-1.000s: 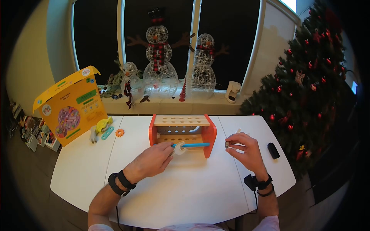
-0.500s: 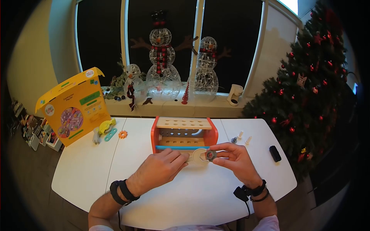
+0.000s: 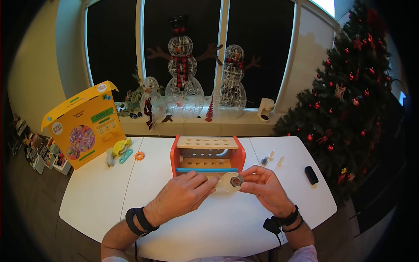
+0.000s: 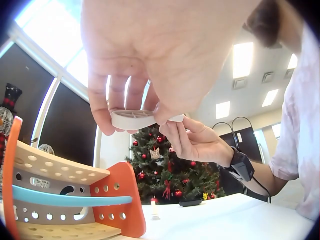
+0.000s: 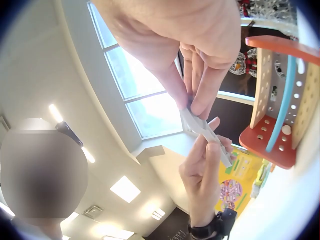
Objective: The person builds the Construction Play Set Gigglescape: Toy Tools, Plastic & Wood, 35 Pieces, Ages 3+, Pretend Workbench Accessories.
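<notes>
My left hand [image 3: 185, 192] grips the handle of a white toy wrench [image 3: 225, 183] close in front of the toy toolbox. A grey hex nut [image 3: 237, 180] sits in the wrench's open end, with my right hand [image 3: 267, 190] pinching it between thumb and fingers. In the left wrist view the wrench [image 4: 134, 121] is edge-on below my left fingers. The right wrist view shows both hands on the wrench [image 5: 201, 126], one at each end. Behind them stands the toolbox [image 3: 206, 143], with red-orange sides, wooden perforated boards and a blue bar [image 3: 205, 170] across its front.
On the right of the white table lie a grey bolt [image 3: 264, 161], two white pegs [image 3: 271, 154] and a black object [image 3: 311, 174]. At the left are an orange gear [image 3: 139, 156], a teal strip [image 3: 125, 156], a yellow piece [image 3: 119, 147] and a yellow box [image 3: 83, 126].
My right hand has brought the nut leftward from the right side to the wrench, where it now lies in the open end. The wrench has turned and moved slightly right.
</notes>
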Demonstrator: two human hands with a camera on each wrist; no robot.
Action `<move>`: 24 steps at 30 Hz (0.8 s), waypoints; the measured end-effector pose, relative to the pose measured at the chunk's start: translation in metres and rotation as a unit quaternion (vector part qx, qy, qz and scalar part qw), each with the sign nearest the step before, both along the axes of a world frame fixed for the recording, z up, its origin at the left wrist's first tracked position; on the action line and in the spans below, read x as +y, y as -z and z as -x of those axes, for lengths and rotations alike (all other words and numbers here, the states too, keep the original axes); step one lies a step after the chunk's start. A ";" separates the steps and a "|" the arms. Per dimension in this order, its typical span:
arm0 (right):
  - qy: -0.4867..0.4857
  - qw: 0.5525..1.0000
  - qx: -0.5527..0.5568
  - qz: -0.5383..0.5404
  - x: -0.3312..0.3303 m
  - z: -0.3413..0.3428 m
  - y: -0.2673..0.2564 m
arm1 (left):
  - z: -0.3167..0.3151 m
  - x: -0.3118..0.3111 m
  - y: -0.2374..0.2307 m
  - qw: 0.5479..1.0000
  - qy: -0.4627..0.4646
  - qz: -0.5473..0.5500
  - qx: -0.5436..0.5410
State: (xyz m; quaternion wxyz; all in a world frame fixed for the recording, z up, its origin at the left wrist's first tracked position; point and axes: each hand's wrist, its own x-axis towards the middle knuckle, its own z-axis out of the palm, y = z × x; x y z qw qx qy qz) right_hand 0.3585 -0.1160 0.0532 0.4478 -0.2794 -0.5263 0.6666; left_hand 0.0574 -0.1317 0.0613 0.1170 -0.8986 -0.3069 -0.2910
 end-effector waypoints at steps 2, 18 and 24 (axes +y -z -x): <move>-0.012 1.000 0.015 0.009 0.002 -0.002 0.005 | 0.000 0.000 -0.001 1.000 0.013 0.009 -0.007; 0.001 0.990 -0.107 -0.088 -0.016 0.014 -0.022 | -0.009 -0.006 0.030 0.829 0.201 0.476 -0.212; 0.000 0.984 -0.142 -0.103 -0.022 0.013 -0.033 | -0.016 -0.013 0.027 0.680 0.217 0.643 -0.278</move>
